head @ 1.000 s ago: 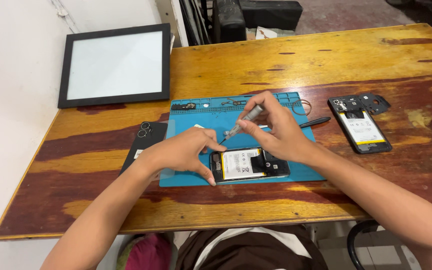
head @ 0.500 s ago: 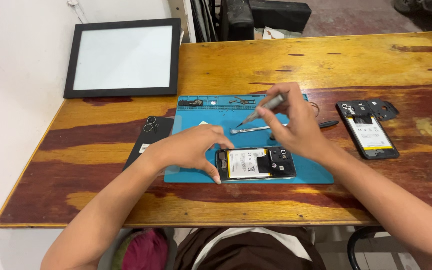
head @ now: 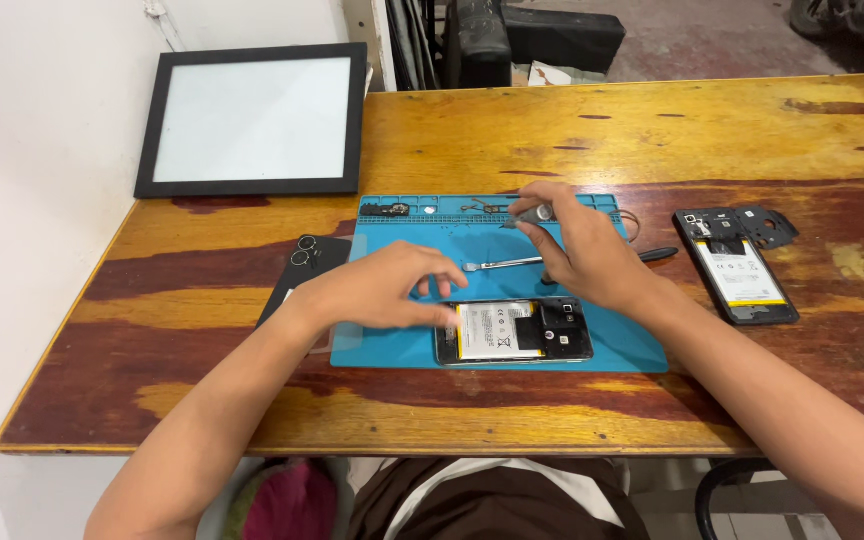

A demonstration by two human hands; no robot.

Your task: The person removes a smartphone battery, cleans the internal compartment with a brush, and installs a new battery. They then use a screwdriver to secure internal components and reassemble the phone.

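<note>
Opened phone (head: 514, 332) lies on blue mat (head: 402, 345); left hand (head: 377, 290) at its 9 o'clock, fingers (head: 444, 318) together pressing its left edge. Right hand (head: 580, 250) at phone's 12 o'clock, fingers (head: 524, 212) pinched on a small grey tool (head: 540, 212) over the mat's far tray. Wooden worktop (head: 652, 130): second opened phone (head: 742, 275) at 3 o'clock, framed panel (head: 252, 120) at 10 o'clock by white wall (head: 32, 150).

my left hand (head: 382, 290) hides the opened phone's (head: 514, 331) left end; the small silver piece (head: 537, 213) pinched in my right hand (head: 577, 250) is too small to identify.
</note>
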